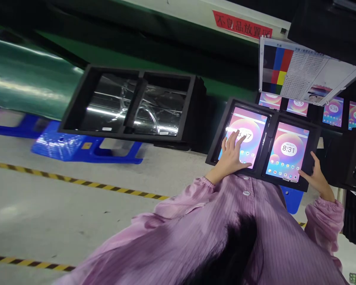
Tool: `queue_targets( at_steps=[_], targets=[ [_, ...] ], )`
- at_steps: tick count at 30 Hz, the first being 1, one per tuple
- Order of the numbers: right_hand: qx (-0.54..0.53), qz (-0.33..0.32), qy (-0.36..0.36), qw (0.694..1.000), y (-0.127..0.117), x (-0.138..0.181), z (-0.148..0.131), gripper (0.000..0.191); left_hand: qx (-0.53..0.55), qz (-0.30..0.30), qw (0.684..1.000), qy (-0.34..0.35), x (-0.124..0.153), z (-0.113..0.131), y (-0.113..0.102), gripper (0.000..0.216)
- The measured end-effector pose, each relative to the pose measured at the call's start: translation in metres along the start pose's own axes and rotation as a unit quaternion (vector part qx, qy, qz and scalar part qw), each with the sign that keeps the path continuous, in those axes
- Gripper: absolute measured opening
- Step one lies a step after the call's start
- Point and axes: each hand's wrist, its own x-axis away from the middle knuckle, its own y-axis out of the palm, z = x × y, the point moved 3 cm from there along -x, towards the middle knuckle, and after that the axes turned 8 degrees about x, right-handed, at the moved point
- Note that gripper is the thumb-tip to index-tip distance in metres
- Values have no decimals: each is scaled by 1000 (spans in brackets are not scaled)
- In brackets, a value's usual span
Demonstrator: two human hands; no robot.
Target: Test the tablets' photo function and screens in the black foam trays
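Two lit tablets lie side by side in a black divided tray (259,174) close to my body. My left hand (230,156) is spread over the left tablet (252,128), its fingertips over the clock on the screen and its thumb near the lower edge. The right tablet (287,154) shows 8:31. At the tray's right edge is my right hand (318,178), fingers apart, with the thumb at that tablet's lower right corner. Whether the left fingertips press the glass I cannot tell.
To the left stands a stack of black trays (192,107) with dark, shiny tablets in the top one. More lit tablets (332,113) lie behind, below a hanging colour chart sheet (302,71). A blue stool (65,142) stands on the floor near striped tape (77,181).
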Motion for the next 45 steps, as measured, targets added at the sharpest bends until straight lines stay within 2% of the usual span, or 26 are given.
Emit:
queue_targets(
  at_steps=[3,7,12,16,19,23,27,31,35,38,41,43,45],
  targets=[
    [-30,-12,-10,999,-1,-1,1,116,19,41,999,-19,-3,-8,-10,112],
    [-68,-37,8,997,-1,-1,-2,129,43,112,990,-79,-2,-32,-29,103],
    [-91,-32,23,995,-2,1,-8,133,78,126,976,-161,-1,-57,-32,110],
    [-109,-44,35,992,-3,3,-12,131,126,117,958,-229,-2,-66,-29,118],
    [-116,-44,41,991,-4,3,-14,133,135,90,959,-232,2,-59,-28,131],
    [-84,-35,27,995,-5,3,-14,125,83,77,974,-194,12,-29,-22,145],
    [-84,-33,31,995,-6,3,-13,120,49,42,991,-119,8,3,-3,147],
    [-96,-33,40,994,-6,3,-11,123,32,3,997,-70,-2,11,7,143],
    [-101,-29,17,994,-2,0,-5,130,53,20,997,-55,-3,-6,-5,136],
    [-20,23,4,1000,3,1,-3,134,67,63,992,-84,0,-30,-22,133],
    [59,53,0,997,12,5,-11,135,72,93,986,-118,7,-54,-35,138],
    [104,64,-23,992,17,9,-22,133,90,84,983,-137,14,-66,-38,143],
    [156,77,-57,983,22,12,-36,127,130,48,978,-153,21,-75,-36,145]
  ],
)
